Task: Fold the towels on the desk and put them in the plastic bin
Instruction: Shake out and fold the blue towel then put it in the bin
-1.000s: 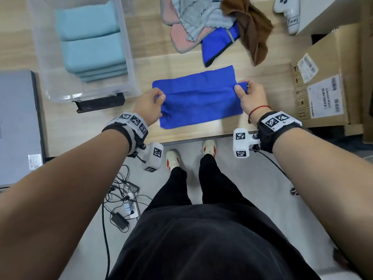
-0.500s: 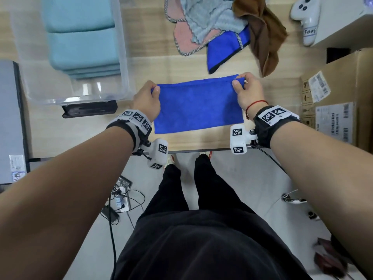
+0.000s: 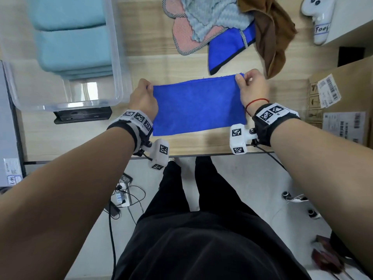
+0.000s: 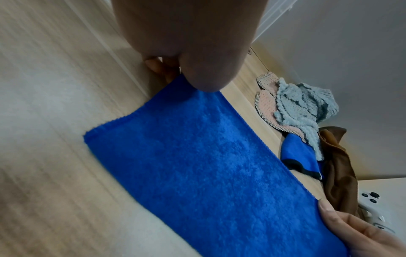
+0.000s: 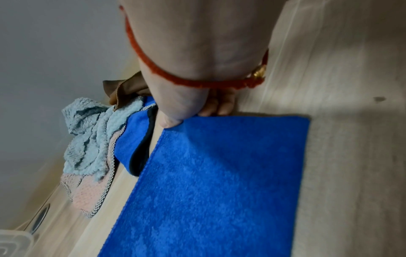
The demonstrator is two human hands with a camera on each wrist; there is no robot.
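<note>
A blue towel point(image 3: 198, 105) point(image 4: 204, 167) point(image 5: 219, 182), folded in half, lies flat near the desk's front edge. My left hand point(image 3: 144, 96) point(image 4: 193, 76) pinches its far left corner. At the far right corner my right hand point(image 3: 249, 85) point(image 5: 189, 111) pinches the cloth between thumb and fingers. The clear plastic bin point(image 3: 118, 57) stands at the back left and holds folded light-teal towels point(image 3: 74, 43). A heap of unfolded towels point(image 3: 220, 25) point(image 4: 305, 111) point(image 5: 92, 139) in pink, grey-blue, blue and brown lies at the back.
A cardboard box point(image 3: 347, 102) stands to the right of the towel. A white controller point(image 3: 321, 19) lies at the back right. A black object point(image 3: 82, 116) sits in front of the bin, a grey device point(image 3: 10, 122) at the far left.
Both hands carried the towel's near edge away from me over to the far edge, so the towel went from open to folded in half. The grips stayed on the corners.
</note>
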